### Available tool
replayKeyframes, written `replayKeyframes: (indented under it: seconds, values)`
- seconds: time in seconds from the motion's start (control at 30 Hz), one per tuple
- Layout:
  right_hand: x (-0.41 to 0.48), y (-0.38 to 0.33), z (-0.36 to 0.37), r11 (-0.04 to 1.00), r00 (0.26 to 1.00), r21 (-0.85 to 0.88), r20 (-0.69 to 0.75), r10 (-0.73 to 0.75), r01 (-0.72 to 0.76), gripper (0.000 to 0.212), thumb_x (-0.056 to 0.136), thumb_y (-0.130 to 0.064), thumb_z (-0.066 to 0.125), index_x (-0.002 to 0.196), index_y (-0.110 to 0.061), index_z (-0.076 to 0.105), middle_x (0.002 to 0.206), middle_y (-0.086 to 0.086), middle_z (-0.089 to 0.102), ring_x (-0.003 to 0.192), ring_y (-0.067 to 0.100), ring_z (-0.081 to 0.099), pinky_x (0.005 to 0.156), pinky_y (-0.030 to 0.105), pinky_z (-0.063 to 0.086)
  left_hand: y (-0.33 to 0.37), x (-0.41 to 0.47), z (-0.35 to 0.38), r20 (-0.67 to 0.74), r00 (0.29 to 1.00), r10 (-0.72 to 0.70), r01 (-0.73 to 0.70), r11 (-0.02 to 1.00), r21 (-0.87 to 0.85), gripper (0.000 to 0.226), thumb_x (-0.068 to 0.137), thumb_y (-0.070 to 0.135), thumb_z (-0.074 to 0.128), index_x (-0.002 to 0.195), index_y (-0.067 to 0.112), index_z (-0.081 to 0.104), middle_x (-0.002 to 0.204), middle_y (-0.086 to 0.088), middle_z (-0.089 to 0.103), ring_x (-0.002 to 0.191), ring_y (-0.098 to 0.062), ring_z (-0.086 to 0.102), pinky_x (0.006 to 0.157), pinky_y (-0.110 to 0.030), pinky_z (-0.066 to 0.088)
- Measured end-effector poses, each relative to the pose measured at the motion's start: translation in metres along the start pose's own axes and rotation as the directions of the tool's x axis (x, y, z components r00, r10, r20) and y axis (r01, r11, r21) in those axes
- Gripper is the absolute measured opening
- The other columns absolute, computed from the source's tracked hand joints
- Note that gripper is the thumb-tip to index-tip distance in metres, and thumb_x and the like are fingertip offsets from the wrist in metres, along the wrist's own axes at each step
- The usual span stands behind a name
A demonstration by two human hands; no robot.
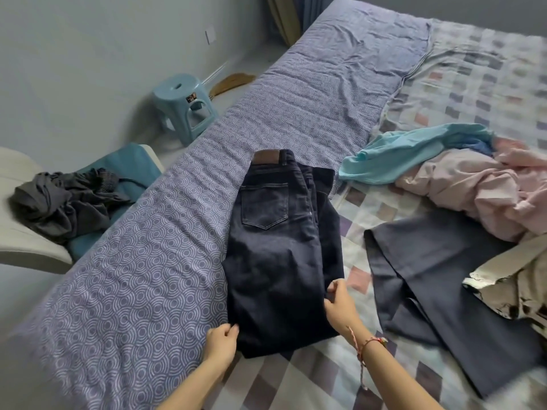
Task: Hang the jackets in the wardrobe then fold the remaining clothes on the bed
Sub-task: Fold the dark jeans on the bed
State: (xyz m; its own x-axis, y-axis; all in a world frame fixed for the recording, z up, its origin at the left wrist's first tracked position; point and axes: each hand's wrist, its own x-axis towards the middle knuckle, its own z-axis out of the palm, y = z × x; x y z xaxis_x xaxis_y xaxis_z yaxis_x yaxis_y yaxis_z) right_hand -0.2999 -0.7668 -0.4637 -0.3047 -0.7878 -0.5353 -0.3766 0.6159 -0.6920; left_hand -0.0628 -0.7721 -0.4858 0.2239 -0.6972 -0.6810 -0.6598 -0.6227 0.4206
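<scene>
Dark blue jeans (278, 241) lie folded lengthwise on the bed (154, 291), waistband away from me and back pocket up. My left hand (222, 343) pinches the near left corner of the fold. My right hand (340, 303) grips the right edge of the jeans near the fold. To the right lie dark grey trousers (438, 276), spread flat. Beyond them sits a pile with a light blue garment (414, 155), a pink garment (488, 187) and a beige garment (512, 279).
A blue plastic stool (186, 105) stands on the floor left of the bed. A chair (26, 247) at the left holds a dark grey garment (62, 199) on a teal cushion. A checked sheet (473, 78) covers the bed's right half.
</scene>
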Motion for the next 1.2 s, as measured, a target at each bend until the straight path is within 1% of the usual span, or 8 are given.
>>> replayKeyframes:
  seconds: [0.33, 0.47, 0.6, 0.67, 0.73, 0.83, 1.07, 1.2]
  values:
    - [-0.019, -0.032, 0.017, 0.741, 0.943, -0.584, 0.243, -0.23, 0.331, 0.038, 0.082, 0.002, 0.044, 0.06, -0.021, 0.023, 0.07, -0.009, 0.02, 0.077, 0.027, 0.044, 0.061, 0.028, 0.029, -0.006, 0.006, 0.007, 0.11, 0.993, 0.051, -0.038, 0.993, -0.112, 0.048, 0.094, 0.015, 0.053, 0.049, 0.013, 0.036, 0.042, 0.005, 0.035, 0.045, -0.011, 0.032, 0.045, -0.029, 0.022]
    - [-0.029, -0.053, 0.023, 0.528, 0.861, -0.709, 0.229, -0.453, 0.467, 0.057, 0.013, -0.007, 0.077, 0.034, -0.017, 0.026, 0.039, -0.004, 0.024, 0.036, 0.015, 0.046, 0.036, 0.02, 0.013, 0.005, 0.003, -0.001, -0.045, 0.988, 0.149, -0.14, 0.979, 0.149, 0.054, 0.093, 0.021, 0.054, 0.047, 0.015, 0.027, 0.046, 0.003, 0.03, 0.046, -0.008, 0.029, 0.044, -0.023, 0.018]
    - [-0.026, -0.06, -0.003, 0.745, 0.801, -0.312, 0.11, -0.589, 0.59, 0.023, 0.044, 0.011, 0.061, 0.044, -0.01, 0.053, 0.046, 0.002, 0.052, 0.045, 0.018, 0.049, 0.046, 0.023, 0.024, 0.023, -0.019, -0.025, -0.115, 0.976, 0.183, -0.202, 0.963, -0.179, 0.051, 0.091, 0.009, 0.057, 0.046, 0.015, 0.033, 0.034, 0.01, 0.025, 0.037, -0.007, 0.024, 0.041, -0.031, 0.018]
    - [-0.024, -0.076, -0.024, 0.932, 0.943, 0.152, -0.003, -0.332, 0.328, 0.016, 0.067, 0.008, 0.053, 0.06, -0.003, 0.062, 0.06, 0.009, 0.055, 0.059, 0.017, 0.051, 0.05, 0.025, 0.032, 0.042, -0.033, -0.05, -0.025, 0.983, 0.184, -0.169, 0.83, -0.532, 0.037, 0.094, 0.008, 0.052, 0.058, 0.011, 0.043, 0.037, 0.009, 0.025, 0.031, -0.005, 0.021, 0.031, -0.027, 0.017]
    - [-0.025, -0.094, -0.052, 0.845, 0.972, 0.534, 0.197, -0.13, 0.004, 0.018, 0.078, 0.005, 0.049, 0.079, 0.002, 0.066, 0.076, 0.017, 0.056, 0.071, 0.026, 0.052, 0.058, 0.028, 0.041, 0.07, -0.054, -0.087, 0.115, 0.962, 0.248, -0.07, 0.633, -0.771, 0.03, 0.096, 0.009, 0.047, 0.066, 0.012, 0.043, 0.046, 0.007, 0.026, 0.029, 0.0, 0.02, 0.028, -0.013, 0.017]
    - [-0.043, -0.131, -0.095, 0.754, 0.915, 0.625, 0.395, -0.085, -0.2, 0.031, 0.091, 0.001, 0.038, 0.084, 0.009, 0.067, 0.074, 0.02, 0.066, 0.066, 0.028, 0.065, 0.059, 0.029, 0.054, 0.122, -0.096, -0.145, 0.167, 0.886, 0.432, -0.101, 0.531, -0.841, 0.03, 0.096, 0.012, 0.044, 0.067, 0.014, 0.04, 0.052, 0.005, 0.027, 0.029, 0.001, 0.02, 0.027, -0.011, 0.017]
    - [-0.138, -0.241, -0.208, 0.464, 0.953, 0.882, 0.069, -0.294, 0.079, 0.059, 0.092, -0.011, 0.035, 0.039, -0.007, 0.061, 0.038, 0.002, 0.052, 0.033, 0.011, 0.05, 0.04, 0.013, 0.039, 0.228, -0.208, -0.253, -0.04, 0.687, 0.726, -0.532, 0.465, -0.707, 0.018, 0.096, 0.013, 0.044, 0.079, 0.007, 0.048, 0.051, 0.003, 0.026, 0.031, 0.0, 0.023, 0.03, -0.013, 0.02]
    - [-0.2, -0.284, -0.261, 0.435, 0.893, 0.866, -0.029, -0.449, 0.247, 0.031, 0.062, -0.042, 0.072, 0.056, -0.013, 0.064, 0.053, 0.001, 0.056, 0.048, 0.014, 0.051, 0.055, 0.024, 0.035, 0.262, -0.26, -0.283, -0.142, 0.633, 0.761, -0.595, 0.361, -0.718, 0.024, 0.097, 0.016, 0.044, 0.08, 0.009, 0.058, 0.061, 0.0, 0.024, 0.034, -0.001, 0.022, 0.032, -0.014, 0.02]
